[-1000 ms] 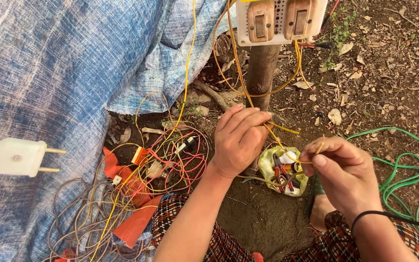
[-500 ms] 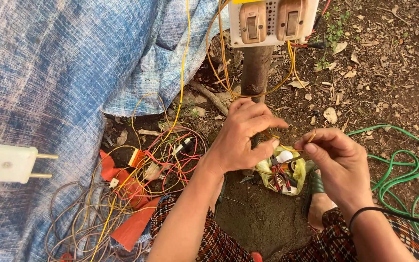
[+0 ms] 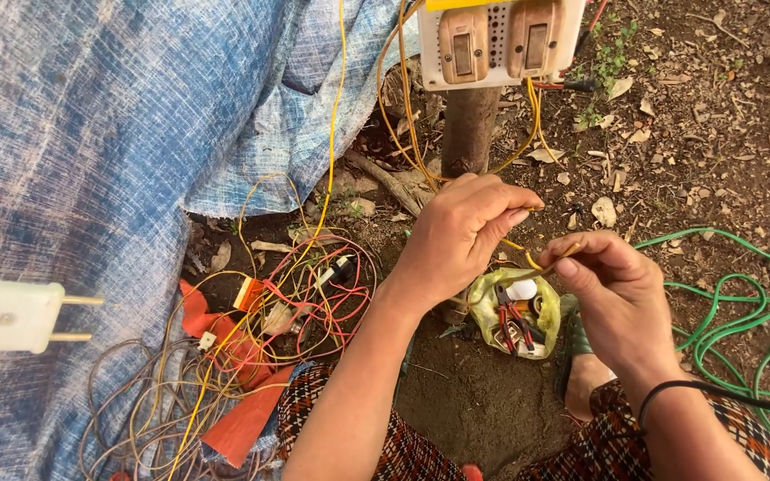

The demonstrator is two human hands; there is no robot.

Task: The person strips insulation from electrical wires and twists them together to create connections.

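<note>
My left hand (image 3: pixel 461 233) pinches a thin yellow wire (image 3: pixel 520 252) between thumb and fingertips just below a wooden post (image 3: pixel 469 129). My right hand (image 3: pixel 612 298) pinches the other bared end of that yellow wire, a little to the right and lower. The two hands nearly touch. Under them on the soil lies a yellow-green plastic bag (image 3: pixel 517 312) with small red-handled tools and a white piece. A white switch board (image 3: pixel 499 40) with two brown switches sits on top of the post, with yellow wires hanging from it.
A blue tarpaulin (image 3: pixel 91 134) covers the left side. A tangle of red, yellow and grey wires (image 3: pixel 251 330) lies beside it. A white two-pin plug (image 3: pixel 11 316) hangs at the far left. Green cable (image 3: pixel 741 312) coils at the right. Dry leaves lie on the soil.
My left hand rose off the bag and closed on the yellow wire. My right hand moved up toward it, bringing the wire ends together.
</note>
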